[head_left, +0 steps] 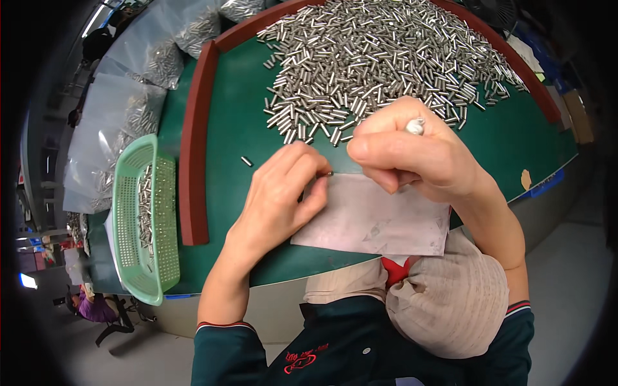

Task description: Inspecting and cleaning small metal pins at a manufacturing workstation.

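Much of the work is sitting out of sight. The right hand (412, 154) is curling into a loose fist, and its folded fingers are covering most of what it grips: only the rounded end of a small shiny metal pin (415, 126) is peeking out at the top of the fist, between thumb and forefinger. How long that pin is cannot be told. The left hand (280, 196) is pinching its thumb and forefinger narrowly together on a tiny dark metal piece (329, 173), which is poking out just past the fingertips and is too small to make out clearly. That piece is lying right at the upper edge of a pale grey rectangular sheet (380, 222), between the two hands, with the right thumb almost touching it.

The sheet is resting on a green table mat (225, 128) edged by a reddish-brown raised border (193, 141). Beyond the hands a large heap of short silver metal cylinders (380, 58) is spreading over the mat, and one stray silver cylinder (246, 161) is lying apart, near the left hand. A light green perforated plastic basket (145, 219) holding more cylinders is sitting at the left, its far end bent by the lens. Clear plastic bags of metal parts (129, 109) are lying beyond it, partly cut off.
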The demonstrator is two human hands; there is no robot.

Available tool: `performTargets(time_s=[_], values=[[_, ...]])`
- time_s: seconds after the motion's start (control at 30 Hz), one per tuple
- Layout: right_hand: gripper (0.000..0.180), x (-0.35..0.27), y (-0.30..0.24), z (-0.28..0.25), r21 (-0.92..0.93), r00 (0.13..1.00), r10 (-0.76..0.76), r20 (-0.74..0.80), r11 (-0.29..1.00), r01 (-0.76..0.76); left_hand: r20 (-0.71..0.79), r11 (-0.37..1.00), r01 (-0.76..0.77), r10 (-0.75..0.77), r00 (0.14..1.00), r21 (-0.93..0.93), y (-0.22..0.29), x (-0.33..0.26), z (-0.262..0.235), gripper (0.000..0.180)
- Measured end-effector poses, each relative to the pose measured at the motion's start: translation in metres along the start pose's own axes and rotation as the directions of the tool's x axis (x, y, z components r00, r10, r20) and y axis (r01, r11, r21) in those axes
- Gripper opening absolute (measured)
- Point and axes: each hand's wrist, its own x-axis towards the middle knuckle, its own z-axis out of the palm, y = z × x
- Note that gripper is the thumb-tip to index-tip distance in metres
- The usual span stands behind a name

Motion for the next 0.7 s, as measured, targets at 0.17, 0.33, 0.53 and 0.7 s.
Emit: performTargets(time_s=[0.17,0.33,0.53,0.7], values=[[0.037,-0.008,0.017,0.006,-0.017,0.999,0.007,-0.032,1.000,-0.008,0.141,0.999,-0.036,0.038,0.989,-0.012,0.004,-0.009,0.013,0.015],[0.037,-0.010,0.030,-0.008,0.089,0.994,-0.017,-0.104,0.996,0.027,0.123,0.999,0.020,-0.017,0.992,-0.027,0.002,-0.010,0.018,0.014],[0.040,-0.009,0.028,-0.010,0.043,0.971,-0.175,-0.161,0.982,0.184,-0.018,0.996,0.081,-0.082,0.996,-0.042,0.005,-0.009,0.032,0.010],[0.048,-0.007,0.013,-0.001,0.210,0.904,-0.344,-0.253,0.893,0.399,-0.037,0.997,0.070,-0.070,0.997,-0.018,0.013,-0.003,0.038,0.010]])
